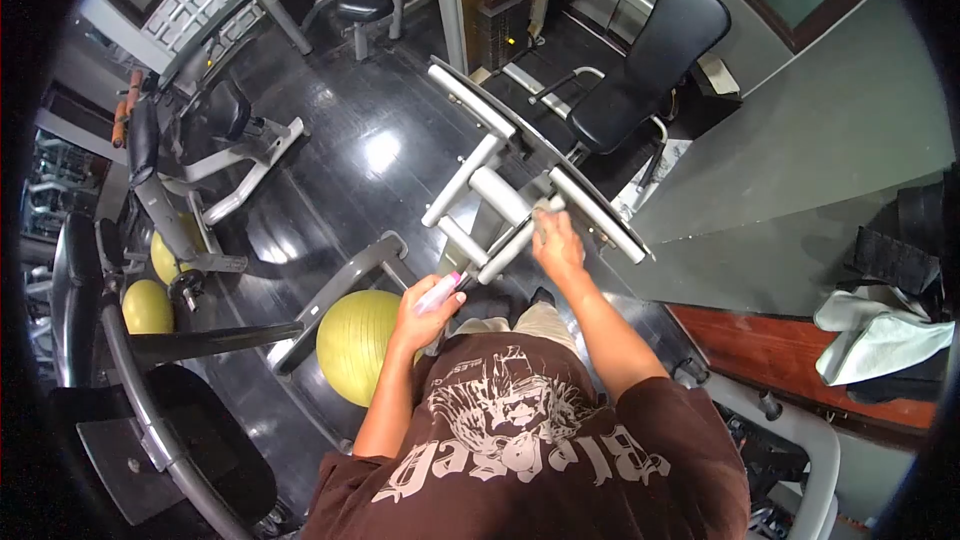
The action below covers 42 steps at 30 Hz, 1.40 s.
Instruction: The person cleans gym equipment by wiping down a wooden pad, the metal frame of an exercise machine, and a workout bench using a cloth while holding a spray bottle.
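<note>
In the head view, my left hand point(428, 312) is wrapped round a small clear bottle point(438, 294) with a pink top, beside the lower end of a machine frame. My right hand point(558, 240) is closed on a light brown cloth point(543, 215), pressed against the frame near its white cylinder point(499, 194). The metal frame point(462, 180) has several pale bars and stands in front of my body. Part of the cloth is hidden by my fingers.
A large yellow-green ball point(359, 348) lies left of my left arm. A black-seated machine point(612, 110) stands beyond the frame. More gym machines point(235, 155) are at the left. A white towel point(885, 338) lies on the red-brown bench point(740, 352) at the right.
</note>
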Available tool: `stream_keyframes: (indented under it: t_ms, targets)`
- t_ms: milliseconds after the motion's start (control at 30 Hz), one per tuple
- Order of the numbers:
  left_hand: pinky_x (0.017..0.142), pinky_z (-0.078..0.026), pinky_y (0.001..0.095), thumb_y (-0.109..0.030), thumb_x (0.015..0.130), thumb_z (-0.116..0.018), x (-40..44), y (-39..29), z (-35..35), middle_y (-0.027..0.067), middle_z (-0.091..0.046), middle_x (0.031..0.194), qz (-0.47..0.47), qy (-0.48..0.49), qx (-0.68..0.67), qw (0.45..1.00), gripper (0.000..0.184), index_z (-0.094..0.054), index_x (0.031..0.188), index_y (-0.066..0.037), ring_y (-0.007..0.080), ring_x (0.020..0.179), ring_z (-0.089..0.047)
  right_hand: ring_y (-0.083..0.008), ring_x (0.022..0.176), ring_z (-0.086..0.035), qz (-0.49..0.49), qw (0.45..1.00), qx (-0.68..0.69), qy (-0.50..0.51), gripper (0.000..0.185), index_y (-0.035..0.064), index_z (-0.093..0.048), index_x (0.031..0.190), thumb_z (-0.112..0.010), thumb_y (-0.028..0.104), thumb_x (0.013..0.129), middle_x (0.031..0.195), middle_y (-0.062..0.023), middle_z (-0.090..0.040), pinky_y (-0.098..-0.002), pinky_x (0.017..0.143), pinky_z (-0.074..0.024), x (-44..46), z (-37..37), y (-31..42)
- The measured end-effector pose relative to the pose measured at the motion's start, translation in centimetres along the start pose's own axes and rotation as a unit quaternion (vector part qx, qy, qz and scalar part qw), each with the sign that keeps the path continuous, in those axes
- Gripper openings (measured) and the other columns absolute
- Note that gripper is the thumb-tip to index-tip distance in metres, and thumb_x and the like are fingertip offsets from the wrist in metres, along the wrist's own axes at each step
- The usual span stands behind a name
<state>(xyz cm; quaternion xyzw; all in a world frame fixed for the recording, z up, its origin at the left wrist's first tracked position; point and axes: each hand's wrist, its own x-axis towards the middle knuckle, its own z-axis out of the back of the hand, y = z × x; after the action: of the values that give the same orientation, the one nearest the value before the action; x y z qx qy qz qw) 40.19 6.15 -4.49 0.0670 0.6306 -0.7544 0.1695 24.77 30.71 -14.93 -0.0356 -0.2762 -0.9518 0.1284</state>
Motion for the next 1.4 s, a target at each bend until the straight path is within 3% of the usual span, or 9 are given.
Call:
stream_keyframes:
  t_ms: [267, 467, 667, 800, 933, 1000, 1067, 1267, 1400]
  targets:
    - [0.061, -0.044, 0.0237, -0.021, 0.087, -0.08, -0.4, -0.9, 0.1, -0.0049, -0.061, 0.075, -0.006, -0.005, -0.016, 1.0, 0.021, -0.067, 0.092, -0.005, 0.0044, 0.068, -0.052, -0.0414, 0.094, -0.067, 0.073, 0.977, 0.037, 0.199, 0.035, 0.0184, -0.064, 0.121, -0.07, 0.019, 0.086, 0.111, -0.0176, -0.058, -0.0505, 0.081, -0.0576, -6.0, -4.0, 2.8]
    - [0.061, -0.046, 0.0241, -0.021, 0.088, -0.08, -0.6, -0.7, 0.4, -0.0027, -0.063, 0.074, -0.018, -0.015, -0.028, 0.999, 0.021, -0.067, 0.092, -0.005, 0.0057, 0.067, -0.056, -0.0419, 0.092, -0.067, -0.018, 0.983, 0.084, -0.162, 0.03, 0.0197, -0.064, 0.12, -0.065, 0.021, 0.09, 0.114, -0.0139, -0.063, -0.0504, 0.081, -0.0568, 1.1, 1.0, 0.2]
    - [0.063, -0.047, 0.0249, -0.021, 0.086, -0.081, -0.1, 0.5, 0.1, -0.0012, -0.065, 0.076, -0.016, -0.006, 0.012, 1.0, 0.023, -0.068, 0.093, -0.003, 0.0059, 0.069, -0.057, -0.0421, 0.098, -0.066, -0.092, 0.992, 0.054, 0.065, 0.033, 0.0255, -0.065, 0.122, -0.066, 0.03, 0.09, 0.118, -0.0132, -0.063, -0.0536, 0.088, -0.0541, -2.5, -2.2, 1.6]
    - [0.063, -0.047, 0.0249, -0.02, 0.086, -0.081, -0.4, -0.2, -0.4, -0.0014, -0.065, 0.076, -0.034, -0.015, -0.008, 0.999, 0.022, -0.069, 0.094, -0.002, 0.0056, 0.069, -0.056, -0.0407, 0.106, -0.064, 0.041, 0.945, 0.02, 0.322, 0.033, 0.0229, -0.066, 0.119, -0.07, 0.026, 0.087, 0.116, -0.0148, -0.064, -0.0509, 0.092, -0.0521, -6.7, -3.5, 2.3]
    - [0.062, -0.046, 0.0238, -0.018, 0.087, -0.08, -0.6, -1.0, 0.1, -0.0014, -0.065, 0.076, -0.051, -0.029, -0.016, 0.998, 0.02, -0.068, 0.094, -0.003, 0.0049, 0.068, -0.056, -0.0403, 0.1, -0.065, 0.031, 0.977, 0.085, 0.192, 0.03, 0.0168, -0.068, 0.114, -0.067, 0.016, 0.084, 0.109, -0.0178, -0.065, -0.0491, 0.087, -0.0548, -7.4, -2.8, 0.4]
    - [0.061, -0.046, 0.0235, -0.017, 0.087, -0.079, -1.2, -1.0, 0.3, -0.0015, -0.064, 0.075, -0.048, -0.034, -0.021, 0.998, 0.019, -0.067, 0.093, -0.003, 0.0052, 0.067, -0.056, -0.0397, 0.093, -0.066, 0.076, 0.976, 0.176, -0.107, 0.022, 0.0082, -0.067, 0.109, -0.063, 0.008, 0.088, 0.102, -0.0186, -0.064, -0.046, 0.081, -0.0555, -4.7, -1.7, -0.8]
    - [0.058, -0.046, 0.0234, -0.016, 0.088, -0.078, -1.2, -0.8, 0.7, -0.0016, -0.063, 0.075, -0.061, -0.033, -0.015, 0.997, 0.019, -0.064, 0.091, -0.004, 0.0063, 0.063, -0.058, -0.0404, 0.097, -0.065, -0.078, 0.965, 0.183, -0.172, 0.017, 0.0063, -0.066, 0.11, -0.062, 0.012, 0.094, 0.103, -0.0198, -0.066, -0.0456, 0.085, -0.0533, -1.7, 2.3, 1.3]
    - [0.059, -0.046, 0.0233, -0.016, 0.088, -0.079, -1.1, -1.5, 0.2, -0.0015, -0.063, 0.074, -0.049, -0.028, -0.012, 0.998, 0.019, -0.065, 0.092, -0.003, 0.0062, 0.064, -0.057, -0.0432, 0.103, -0.065, -0.231, 0.927, 0.25, -0.159, 0.028, 0.0059, -0.058, 0.115, -0.068, 0.019, 0.092, 0.11, -0.0243, -0.068, -0.0474, 0.09, -0.051, -0.4, -1.4, 1.0]
    - [0.059, -0.046, 0.0237, -0.014, 0.088, -0.078, -1.3, -1.2, 0.1, -0.0014, -0.063, 0.073, -0.052, -0.013, -0.001, 0.999, 0.017, -0.065, 0.09, -0.003, 0.0063, 0.063, -0.057, -0.0419, 0.095, -0.068, -0.067, 0.975, 0.212, 0.002, 0.021, 0.0054, -0.062, 0.106, -0.069, 0.016, 0.089, 0.1, -0.0208, -0.071, -0.0465, 0.084, -0.054, -6.5, -5.9, -2.3]
